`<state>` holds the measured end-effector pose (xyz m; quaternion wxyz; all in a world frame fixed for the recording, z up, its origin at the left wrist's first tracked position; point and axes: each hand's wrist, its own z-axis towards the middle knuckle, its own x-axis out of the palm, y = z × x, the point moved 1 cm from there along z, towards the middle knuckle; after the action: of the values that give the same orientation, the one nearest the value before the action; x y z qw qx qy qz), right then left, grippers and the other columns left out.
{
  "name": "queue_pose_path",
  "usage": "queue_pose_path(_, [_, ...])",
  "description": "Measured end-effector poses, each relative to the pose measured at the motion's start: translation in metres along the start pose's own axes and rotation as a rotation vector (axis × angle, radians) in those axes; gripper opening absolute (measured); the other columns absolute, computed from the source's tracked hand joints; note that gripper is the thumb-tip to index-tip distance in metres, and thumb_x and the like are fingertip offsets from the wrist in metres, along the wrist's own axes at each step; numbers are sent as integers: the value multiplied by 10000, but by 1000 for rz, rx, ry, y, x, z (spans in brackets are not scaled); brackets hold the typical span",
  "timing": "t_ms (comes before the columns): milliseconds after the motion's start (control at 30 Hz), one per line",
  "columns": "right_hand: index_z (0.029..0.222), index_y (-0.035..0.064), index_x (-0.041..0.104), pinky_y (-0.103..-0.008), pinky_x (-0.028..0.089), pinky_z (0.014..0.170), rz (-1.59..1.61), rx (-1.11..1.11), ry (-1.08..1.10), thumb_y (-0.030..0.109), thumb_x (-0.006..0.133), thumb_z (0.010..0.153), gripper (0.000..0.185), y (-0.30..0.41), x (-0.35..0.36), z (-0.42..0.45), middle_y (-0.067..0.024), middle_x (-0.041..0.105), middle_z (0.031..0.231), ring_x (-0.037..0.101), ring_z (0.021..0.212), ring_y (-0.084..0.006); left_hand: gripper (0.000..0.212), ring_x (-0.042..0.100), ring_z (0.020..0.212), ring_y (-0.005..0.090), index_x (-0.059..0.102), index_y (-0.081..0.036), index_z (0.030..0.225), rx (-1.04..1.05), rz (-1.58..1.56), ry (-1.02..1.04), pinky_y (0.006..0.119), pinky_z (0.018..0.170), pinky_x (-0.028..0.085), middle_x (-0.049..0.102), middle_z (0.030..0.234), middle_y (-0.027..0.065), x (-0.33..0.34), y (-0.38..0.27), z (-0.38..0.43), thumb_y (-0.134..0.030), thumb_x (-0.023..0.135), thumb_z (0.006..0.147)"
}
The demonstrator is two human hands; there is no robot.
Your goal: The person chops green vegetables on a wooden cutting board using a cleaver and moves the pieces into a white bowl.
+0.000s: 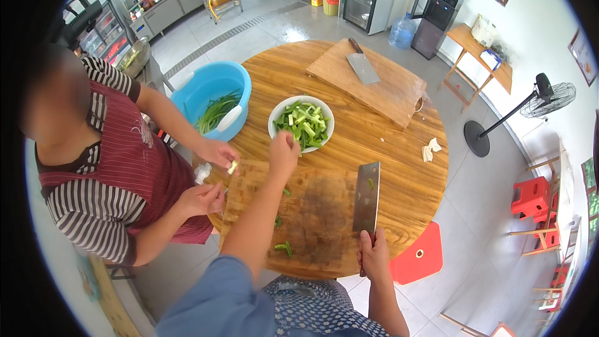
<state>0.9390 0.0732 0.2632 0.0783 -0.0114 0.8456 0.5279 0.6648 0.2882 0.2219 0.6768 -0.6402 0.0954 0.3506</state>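
My right hand grips the dark handle of a cleaver. The blade stands up past the right edge of the near wooden cutting board, with bits of green stuck to it. Over the near rim of a white bowl is my left hand, fingers drawn together; whether they pinch anything is unclear. Cut scallion pieces heap the bowl. A few green scraps lie on the board. At left, a co-worker's hand holds a short pale stalk piece; their other hand is beside the board.
A blue plastic tub with long green stalks stands left of the bowl. Another cleaver rests on the far cutting board. Crumpled tissue lies at the table's right. A red stool sits below the table edge.
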Motion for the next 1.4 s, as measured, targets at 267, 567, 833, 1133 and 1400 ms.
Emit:
queue_pose_path(267, [912,67,403,-254,368,392,4,27,-32,189,525,1042,215,9,-11,-10,-8,460,614,463,456,-87,322,585,1009,359,621,-36,1077,301,195,-80,435,848,493,572,1052,172,21,16,13,-187,772,835])
queue_pose_path(567, [912,75,402,-249,364,386,25,19,-27,180,541,1035,213,3,-11,-13,-8,465,618,465,445,-91,191,595,959,359,656,-22,1023,160,295,289,456,835,508,569,1086,160,15,38,45,-92,731,861])
queue_pose_path(833, [954,64,451,-263,368,397,-18,-24,-26,203,565,1023,192,-10,-15,-13,-2,472,621,467,453,-79,178,604,970,335,679,-26,997,329,198,-24,443,861,502,616,1067,134,-6,6,14,-185,691,917])
queue_pose_path(1133, [942,18,472,-400,444,574,-318,-74,29,266,606,997,287,-23,-16,-10,-124,571,714,585,609,-284,149,577,1025,330,648,-22,1068,228,344,195,437,910,474,594,1101,154,-36,53,-79,-104,588,959])
queue_pose_path(1400, [940,22,463,-467,460,638,-392,-171,214,274,606,989,294,-22,-3,1,-231,615,775,609,746,-454,234,524,1121,344,659,-65,1084,248,257,486,452,971,419,567,1153,132,-69,56,-146,-232,669,921])
